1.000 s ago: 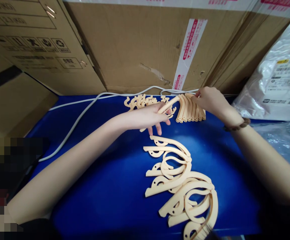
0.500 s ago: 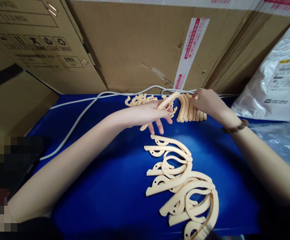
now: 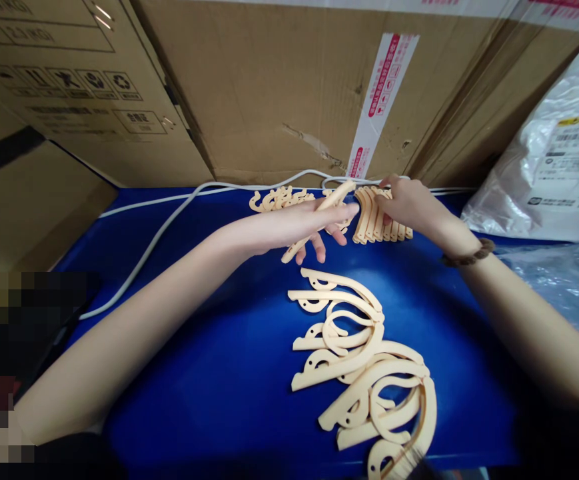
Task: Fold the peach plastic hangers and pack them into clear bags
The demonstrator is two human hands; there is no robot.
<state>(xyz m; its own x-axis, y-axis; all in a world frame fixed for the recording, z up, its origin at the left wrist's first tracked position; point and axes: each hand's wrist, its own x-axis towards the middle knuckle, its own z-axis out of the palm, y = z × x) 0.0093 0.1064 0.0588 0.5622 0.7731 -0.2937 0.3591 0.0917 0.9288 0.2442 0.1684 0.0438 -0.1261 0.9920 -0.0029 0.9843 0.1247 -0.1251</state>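
Observation:
My left hand (image 3: 314,227) holds a cream-coloured folding hanger arm (image 3: 336,195), which slants across the palm beneath the thumb. Its other fingers are loosely spread below. My right hand (image 3: 412,203) is over a row of curved hanger arms (image 3: 369,217) standing side by side, its fingers apart at the row's upper part; their tips are partly hidden. Left of the row lies a pile of small hanger hooks (image 3: 282,199), partly covered by my left hand. Nearer to me, several folding hangers (image 3: 354,340) with hooks lie overlapping in a curved line.
A blue table surface (image 3: 209,373) lies under everything. Large cardboard boxes (image 3: 269,87) stand along the back. A white cable (image 3: 154,247) runs along the back and down the left. At right are a white plastic parcel (image 3: 544,167) and clear plastic wrap (image 3: 559,280).
My left thumb has swung forward and its fingers have drawn up slightly around the hanger arm. My right hand has shifted slightly left over the row, its fingers more spread.

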